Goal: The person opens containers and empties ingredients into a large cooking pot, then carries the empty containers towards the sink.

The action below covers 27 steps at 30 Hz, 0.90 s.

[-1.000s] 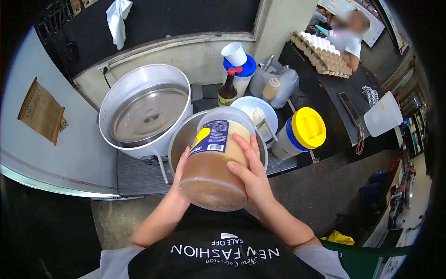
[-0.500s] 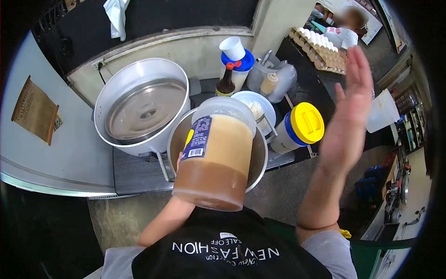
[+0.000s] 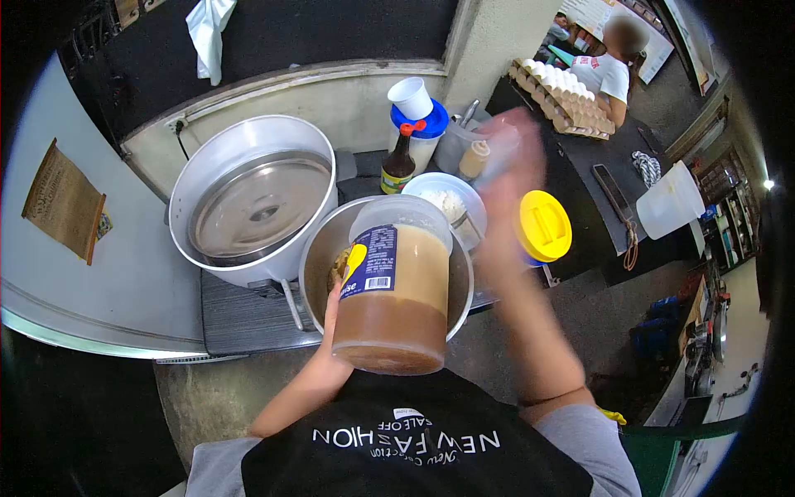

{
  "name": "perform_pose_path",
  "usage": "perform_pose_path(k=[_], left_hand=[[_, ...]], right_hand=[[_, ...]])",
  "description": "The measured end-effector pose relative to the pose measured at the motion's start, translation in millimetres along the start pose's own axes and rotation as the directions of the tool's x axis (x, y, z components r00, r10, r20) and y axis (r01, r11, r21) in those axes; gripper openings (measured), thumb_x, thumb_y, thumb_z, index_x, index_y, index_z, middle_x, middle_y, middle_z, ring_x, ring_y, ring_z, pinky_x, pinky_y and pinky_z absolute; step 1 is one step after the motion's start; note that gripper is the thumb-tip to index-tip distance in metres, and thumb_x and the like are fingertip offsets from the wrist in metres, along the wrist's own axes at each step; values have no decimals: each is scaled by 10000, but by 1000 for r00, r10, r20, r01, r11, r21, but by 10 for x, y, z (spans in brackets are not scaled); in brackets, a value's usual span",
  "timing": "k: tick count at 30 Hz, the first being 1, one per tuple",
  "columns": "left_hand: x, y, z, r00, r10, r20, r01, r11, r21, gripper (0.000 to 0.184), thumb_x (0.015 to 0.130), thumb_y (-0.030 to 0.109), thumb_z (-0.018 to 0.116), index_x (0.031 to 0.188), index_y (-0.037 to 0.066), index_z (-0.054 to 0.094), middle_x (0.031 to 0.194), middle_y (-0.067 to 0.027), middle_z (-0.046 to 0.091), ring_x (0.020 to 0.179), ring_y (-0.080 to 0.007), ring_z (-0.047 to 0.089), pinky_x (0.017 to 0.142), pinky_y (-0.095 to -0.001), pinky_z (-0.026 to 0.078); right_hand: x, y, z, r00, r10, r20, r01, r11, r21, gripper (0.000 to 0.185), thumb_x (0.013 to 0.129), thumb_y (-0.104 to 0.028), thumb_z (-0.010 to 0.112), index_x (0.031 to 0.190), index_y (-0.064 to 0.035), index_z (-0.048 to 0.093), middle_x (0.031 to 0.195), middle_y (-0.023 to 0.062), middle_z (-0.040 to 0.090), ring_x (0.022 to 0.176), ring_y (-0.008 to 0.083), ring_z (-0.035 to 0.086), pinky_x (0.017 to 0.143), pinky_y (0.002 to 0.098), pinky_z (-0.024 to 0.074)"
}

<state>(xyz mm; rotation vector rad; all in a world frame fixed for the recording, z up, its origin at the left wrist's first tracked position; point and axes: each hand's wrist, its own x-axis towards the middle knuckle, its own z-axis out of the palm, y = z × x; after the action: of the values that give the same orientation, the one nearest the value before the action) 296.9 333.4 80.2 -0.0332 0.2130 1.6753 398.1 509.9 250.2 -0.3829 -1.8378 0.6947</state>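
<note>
My left hand (image 3: 332, 321) grips the side of a large plastic jar (image 3: 393, 319), tilted with its mouth end away from me over a metal pot (image 3: 460, 306). Brown liquid sits in the jar's bottom part, with a beige layer above it and a blue and yellow label. Some brownish food shows inside the pot beside the jar; the jar hides most of the rest. My right hand (image 3: 512, 161) is raised and smeared by motion, in front of the clear jugs. Close by are a white bowl (image 3: 422, 184) of white stuff and a yellow-lidded container (image 3: 545, 228).
A big aluminium pot (image 3: 319, 137) with a metal lid stands on the left. Behind are a dark sauce bottle (image 3: 398, 166) and a blue-lidded tub (image 3: 426, 149). Egg trays (image 3: 571, 99), a phone (image 3: 611, 189) and a white bucket (image 3: 669, 203) lie right; a person (image 3: 609, 74) is beyond.
My right hand has swung left from the right side toward the jugs. The jar has shifted slightly right and stands a little straighter in my left hand.
</note>
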Motion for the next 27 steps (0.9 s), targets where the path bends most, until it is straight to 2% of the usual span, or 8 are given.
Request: perform_pose_path(k=[3,9,12,15,17,20,25,27], left_hand=[[20,-15,19,999,-33,-35,33,999,11,655,932,529,449,1394,67,398,1325,-165,535,1179,-327,553,1025,-501,421],[19,-9,-263,1000,-8,-6,8,999,-42,698,899,535,511,1400,63,394,1348,-167,516,1205,-333,530,1032,-499,414],[-32,-7,-42,999,32,41,-30,999,-38,690,900,524,513,1402,67,393,1346,-168,517,1207,-331,529,1033,-496,417],[-94,-22,-40,997,63,-49,-64,998,-1,678,904,532,504,1394,74,405,1329,-163,531,1194,-321,541,1023,-482,429],[-93,-34,-21,991,58,-122,-51,997,63,673,905,534,503,1387,75,412,1318,-160,539,1184,-312,549,1014,-471,437],[-135,-23,28,963,122,-241,-63,969,239,655,911,527,511,1375,73,423,1288,-157,557,1161,-291,564,996,-450,451],[-245,143,453,970,226,-86,-140,816,561,639,963,434,485,1488,146,264,1435,-155,399,1273,-269,465,1033,-426,418],[-221,217,615,984,163,-66,-99,826,556,647,971,401,482,1515,200,195,1478,-137,334,1299,-264,434,1045,-422,404]], right_hand=[[-555,355,533,926,87,367,-61,995,-80,535,941,-294,460,1398,-26,386,1413,165,417,1362,289,331,1139,418,204],[212,59,-160,998,57,-30,-53,992,119,499,956,-272,432,1382,-15,402,1398,160,432,1349,282,344,1141,407,197],[248,-128,-532,959,50,-279,-13,991,131,551,977,-386,394,1421,-60,381,1455,107,397,1391,235,303,1140,418,177],[-490,184,-5,963,223,-153,-204,970,133,559,983,-390,398,1441,-73,352,1477,105,362,1390,239,304,1135,402,204],[-869,453,355,885,454,101,-465,865,189,565,988,-393,401,1455,-81,333,1492,104,338,1389,241,304,1131,392,223],[-895,700,385,635,712,299,-756,494,430,577,994,-397,404,1475,-94,304,1514,103,303,1388,244,305,1126,377,250],[-1056,212,165,496,790,360,-725,149,672,575,992,-307,446,1506,-158,235,1474,140,351,1361,249,344,1104,356,306],[-1083,30,89,600,743,297,-640,223,735,634,975,-302,484,1513,-156,182,1481,137,331,1341,261,366,1101,369,314]])
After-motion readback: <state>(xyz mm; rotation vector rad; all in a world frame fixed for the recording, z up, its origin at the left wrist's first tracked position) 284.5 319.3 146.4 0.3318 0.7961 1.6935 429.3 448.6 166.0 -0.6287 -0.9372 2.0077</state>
